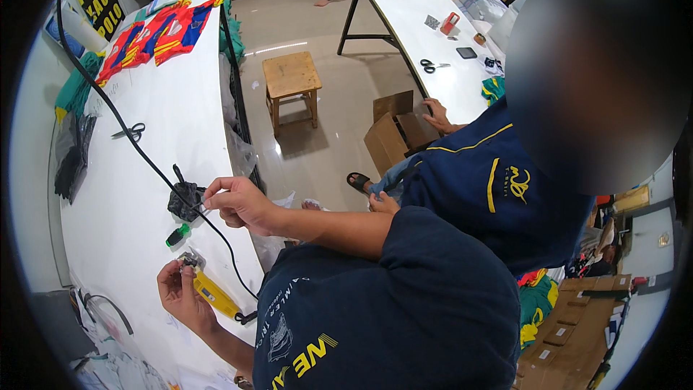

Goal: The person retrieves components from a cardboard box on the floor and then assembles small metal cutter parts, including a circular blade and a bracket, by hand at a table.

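My left hand (pixel 186 295) is closed around the metal head end of a yellow corded hand tool (pixel 216 295), which lies slanted over the white table. Its black cable runs from the tail end near my shirt. My right hand (pixel 242 206) is raised over the table edge, thumb and forefinger pinched on something small and pale that I cannot make out. Just beyond those fingertips sits a crumpled black pouch (pixel 184 202). Between my two hands, on the tabletop, lies a short green and black screwdriver (pixel 177 235).
A black cable (pixel 123 119) hangs across the white table (pixel 155 112). Black scissors (pixel 132 131) and red-blue shirts (pixel 162 32) lie farther along it. Close on my right sits a person in a navy shirt (pixel 462 180), by an open cardboard box (pixel 393 133) and a wooden stool (pixel 291 76).
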The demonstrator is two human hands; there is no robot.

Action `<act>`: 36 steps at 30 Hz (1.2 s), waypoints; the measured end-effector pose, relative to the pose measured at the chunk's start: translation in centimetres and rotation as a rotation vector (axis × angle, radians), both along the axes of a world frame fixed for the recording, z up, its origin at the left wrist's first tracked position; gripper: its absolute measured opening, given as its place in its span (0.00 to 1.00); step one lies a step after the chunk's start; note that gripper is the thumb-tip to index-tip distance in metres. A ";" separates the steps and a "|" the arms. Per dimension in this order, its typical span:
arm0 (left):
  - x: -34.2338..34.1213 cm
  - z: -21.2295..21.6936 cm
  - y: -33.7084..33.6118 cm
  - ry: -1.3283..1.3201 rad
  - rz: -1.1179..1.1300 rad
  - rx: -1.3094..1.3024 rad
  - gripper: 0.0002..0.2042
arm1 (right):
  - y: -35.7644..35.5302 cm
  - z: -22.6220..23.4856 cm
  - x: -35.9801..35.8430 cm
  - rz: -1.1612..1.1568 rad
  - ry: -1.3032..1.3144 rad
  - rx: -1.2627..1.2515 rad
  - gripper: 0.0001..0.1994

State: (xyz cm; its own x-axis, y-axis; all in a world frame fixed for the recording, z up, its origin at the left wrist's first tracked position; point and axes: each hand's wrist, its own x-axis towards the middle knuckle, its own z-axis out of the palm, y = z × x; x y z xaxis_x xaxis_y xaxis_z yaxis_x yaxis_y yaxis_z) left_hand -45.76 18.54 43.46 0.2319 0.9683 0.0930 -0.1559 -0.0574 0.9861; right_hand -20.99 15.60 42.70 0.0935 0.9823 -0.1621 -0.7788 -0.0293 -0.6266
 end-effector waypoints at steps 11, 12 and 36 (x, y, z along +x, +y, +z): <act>-2.6 -1.5 -0.3 0.031 0.014 0.012 0.08 | -0.9 -2.5 -4.4 0.094 -0.063 -0.023 0.06; -2.6 -1.6 -0.4 0.032 0.016 0.011 0.08 | -1.0 -2.7 -4.7 0.101 -0.069 -0.022 0.06; -0.2 -0.9 1.3 -0.225 0.058 -0.069 0.13 | 1.1 -1.2 -3.7 0.140 -0.274 -0.012 0.07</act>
State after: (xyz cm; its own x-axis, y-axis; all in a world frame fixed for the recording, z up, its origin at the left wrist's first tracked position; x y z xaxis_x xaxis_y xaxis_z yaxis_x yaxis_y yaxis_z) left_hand -45.94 19.85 42.60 0.1564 0.9853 0.0688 -0.3709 -0.0060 0.9286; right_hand -24.70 16.68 41.47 -0.0012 0.9869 -0.1611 -0.5689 -0.1332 -0.8115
